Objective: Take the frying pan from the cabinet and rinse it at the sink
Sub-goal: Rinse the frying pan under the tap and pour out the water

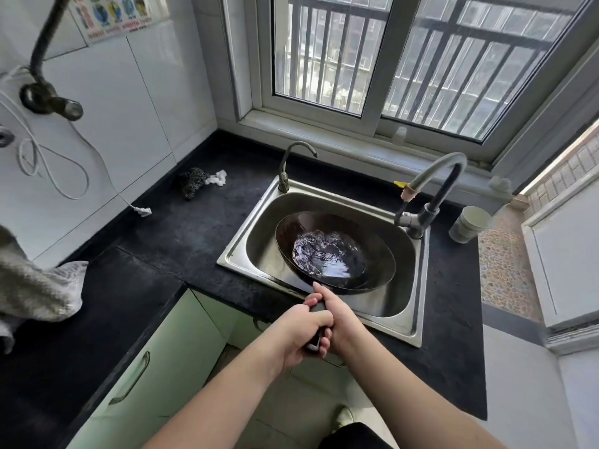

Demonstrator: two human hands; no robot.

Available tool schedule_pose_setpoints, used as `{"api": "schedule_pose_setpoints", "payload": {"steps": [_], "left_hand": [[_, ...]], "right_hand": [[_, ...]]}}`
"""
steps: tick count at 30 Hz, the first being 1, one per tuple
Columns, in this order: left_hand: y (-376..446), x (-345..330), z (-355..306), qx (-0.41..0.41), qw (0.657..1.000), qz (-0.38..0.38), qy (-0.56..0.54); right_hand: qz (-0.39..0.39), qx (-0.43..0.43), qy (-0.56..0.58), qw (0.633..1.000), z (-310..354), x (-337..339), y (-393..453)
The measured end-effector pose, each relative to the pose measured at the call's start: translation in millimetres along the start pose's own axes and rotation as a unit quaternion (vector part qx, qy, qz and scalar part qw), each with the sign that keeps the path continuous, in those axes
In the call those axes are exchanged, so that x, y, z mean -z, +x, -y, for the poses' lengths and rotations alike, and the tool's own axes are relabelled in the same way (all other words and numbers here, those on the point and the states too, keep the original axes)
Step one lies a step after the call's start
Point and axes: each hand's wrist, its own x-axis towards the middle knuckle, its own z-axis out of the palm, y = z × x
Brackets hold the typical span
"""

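Over the sink (418,332) basin, both hands, left hand (303,333) and right hand (340,322), grasp the frying pan (335,251) handle, steadying its weight while water pools inside.

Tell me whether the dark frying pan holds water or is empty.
Holds water: a rippling, reflective pool covers the bottom of the dark round frying pan.

- A poster (110,14) is seen on the white tiled wall, up and to the left of the sink (324,254).
- Rows of small coloured pictures are printed on it, each with a short line of red print beneath.
- A longer line of red print runs along its lower edge.
- None of this print can be read; it is too small and blurred.
- No other text, brand or number can be made out.
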Motion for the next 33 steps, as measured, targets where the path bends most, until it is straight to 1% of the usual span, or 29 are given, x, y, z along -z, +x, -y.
{"api": "schedule_pose_setpoints", "payload": {"steps": [3,6,10,14,17,22,24,28,29,33], "left_hand": [[-6.7,-1.2,-6.5,-0.011,0.998,-0.026,0.047],[-14.4,2.3,-10.5,-0.018,0.995,-0.037,0.093],[-21.4,16.5,-9.8,-0.027,0.983,-0.040,0.180],[-28.8,25.9,-15.5,-0.043,0.963,-0.024,0.266],[-33.4,24.8,-20.4,-0.053,0.945,-0.031,0.322],[-35.1,23.4,-25.1,-0.067,0.915,-0.052,0.394],[-36.6,23.3,-25.7,-0.069,0.906,-0.069,0.411],[-39.3,23.7,-22.8,-0.082,0.880,-0.092,0.458],[-40.8,24.2,-22.3,-0.088,0.870,-0.100,0.475],[-47.3,30.2,-23.5,-0.116,0.815,-0.133,0.551]], "right_hand": [[0.043,-0.017,0.043,0.998,-2.9,-5.1,-7.6],[0.063,-0.021,0.052,0.996,-9.3,-11.1,-11.5],[0.079,-0.012,0.085,0.993,-23.1,-16.4,-10.2],[0.091,0.002,0.090,0.992,-30.7,-23.3,-14.1],[0.118,0.014,0.137,0.983,-30.5,-24.6,-10.9],[0.172,-0.008,0.191,0.966,-24.1,-24.6,-7.5],[0.181,-0.010,0.179,0.967,-22.7,-26.4,-8.1],[0.216,0.022,0.125,0.968,-21.0,-29.6,-9.8],[0.221,0.028,0.110,0.969,-20.9,-30.9,-11.9],[0.198,0.031,0.070,0.977,-21.0,-34.8,-14.7]]}}
